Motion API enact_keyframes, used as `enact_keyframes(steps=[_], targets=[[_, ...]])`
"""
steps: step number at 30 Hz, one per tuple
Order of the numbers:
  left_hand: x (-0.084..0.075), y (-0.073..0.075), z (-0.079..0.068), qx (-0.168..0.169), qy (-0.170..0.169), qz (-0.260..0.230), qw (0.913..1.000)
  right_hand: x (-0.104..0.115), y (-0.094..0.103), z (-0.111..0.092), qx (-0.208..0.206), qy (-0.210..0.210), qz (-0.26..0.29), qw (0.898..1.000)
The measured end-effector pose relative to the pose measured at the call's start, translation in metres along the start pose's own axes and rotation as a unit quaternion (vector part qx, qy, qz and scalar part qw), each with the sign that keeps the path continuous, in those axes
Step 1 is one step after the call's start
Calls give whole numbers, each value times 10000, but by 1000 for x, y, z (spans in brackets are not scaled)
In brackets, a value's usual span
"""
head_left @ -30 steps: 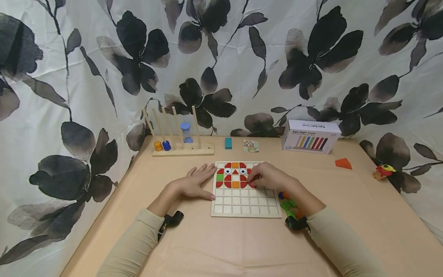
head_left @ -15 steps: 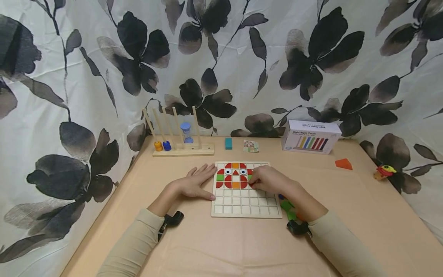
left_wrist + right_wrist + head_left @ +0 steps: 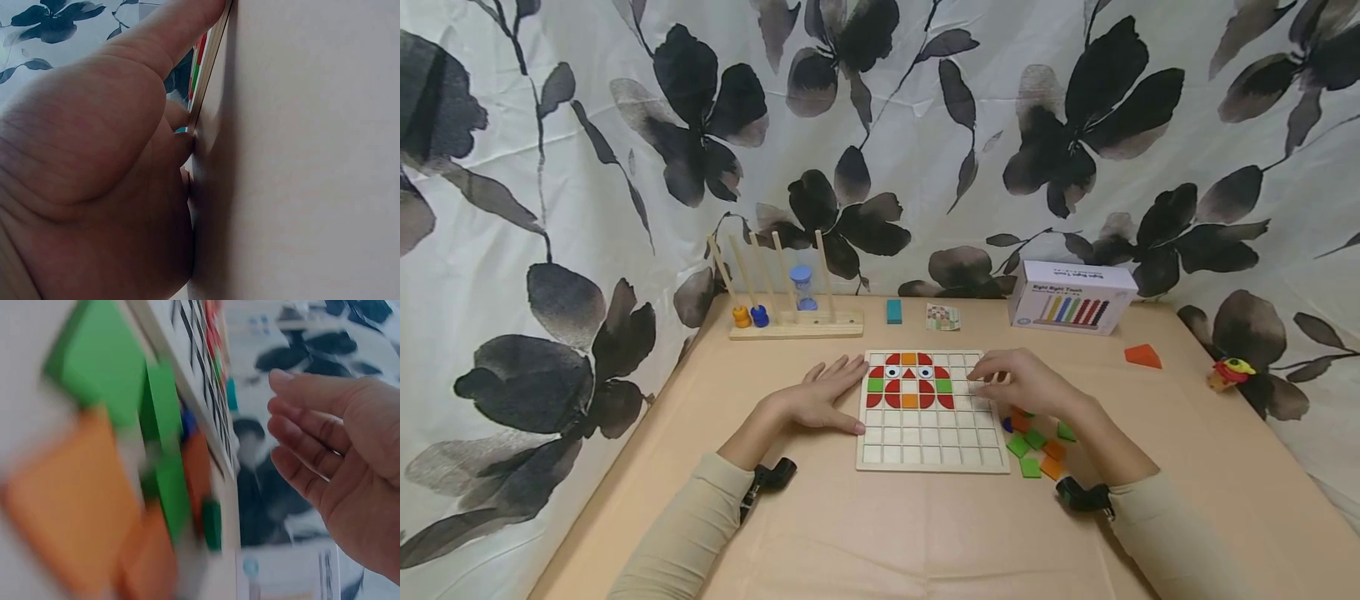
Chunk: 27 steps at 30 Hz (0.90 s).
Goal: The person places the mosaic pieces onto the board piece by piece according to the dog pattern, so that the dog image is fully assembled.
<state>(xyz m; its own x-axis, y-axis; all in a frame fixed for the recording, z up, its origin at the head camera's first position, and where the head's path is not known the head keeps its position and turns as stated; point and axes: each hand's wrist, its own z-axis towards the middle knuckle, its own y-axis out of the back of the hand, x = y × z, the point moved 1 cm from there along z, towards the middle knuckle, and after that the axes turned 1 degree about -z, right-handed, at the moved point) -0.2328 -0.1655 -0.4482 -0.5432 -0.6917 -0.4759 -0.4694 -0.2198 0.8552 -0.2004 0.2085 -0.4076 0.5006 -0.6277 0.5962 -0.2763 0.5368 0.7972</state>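
A white gridded pattern board (image 3: 898, 458) lies mid-table. On its upper cells sit mosaic tiles (image 3: 910, 381): red rounded-corner pieces, orange and green squares, a red triangle and two eye tiles, forming a face-like pattern. My left hand (image 3: 820, 398) rests at the board's left edge with fingers extended, its thumb (image 3: 187, 25) along the frame in the left wrist view. Over the board's right edge hovers my right hand (image 3: 1026, 379), fingers loosely bent and holding nothing; the right wrist view shows the bare palm and fingertips (image 3: 282, 378). Loose green tiles (image 3: 1031, 468) and orange tiles (image 3: 1051, 467) lie just below it.
Behind the board stand a wooden peg rack (image 3: 797, 331) with beads, a blue sand timer (image 3: 802, 287), a teal block (image 3: 894, 312), a small pattern card (image 3: 942, 317) and a white box (image 3: 1072, 297). Rightward lie an orange-red piece (image 3: 1143, 356) and a small toy (image 3: 1231, 372).
My right hand has let go of the red tile at the pattern's lower right corner and moved right, off the pattern, uncovering the loose tiles. The left hand has stayed in place.
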Motion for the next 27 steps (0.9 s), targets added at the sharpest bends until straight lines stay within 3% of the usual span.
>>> enact_keyframes(steps=[6, 12, 18, 27], targets=[[0, 0, -1, -7, -3, -40, 10000, -26, 25, -32, -187, -702, 260, 9970], [3, -2, -1, 60, 107, -20, 9999, -51, 33, -54, 113, -922, 451, 9947], [3, -2, 0, 68, 102, -67, 9999, -65, 36, -65, 518, -962, 681, 9917], [1, -1, 0, 60, 45, -45, 10000, -67, 31, -66, 642, -1193, 742, 9880]])
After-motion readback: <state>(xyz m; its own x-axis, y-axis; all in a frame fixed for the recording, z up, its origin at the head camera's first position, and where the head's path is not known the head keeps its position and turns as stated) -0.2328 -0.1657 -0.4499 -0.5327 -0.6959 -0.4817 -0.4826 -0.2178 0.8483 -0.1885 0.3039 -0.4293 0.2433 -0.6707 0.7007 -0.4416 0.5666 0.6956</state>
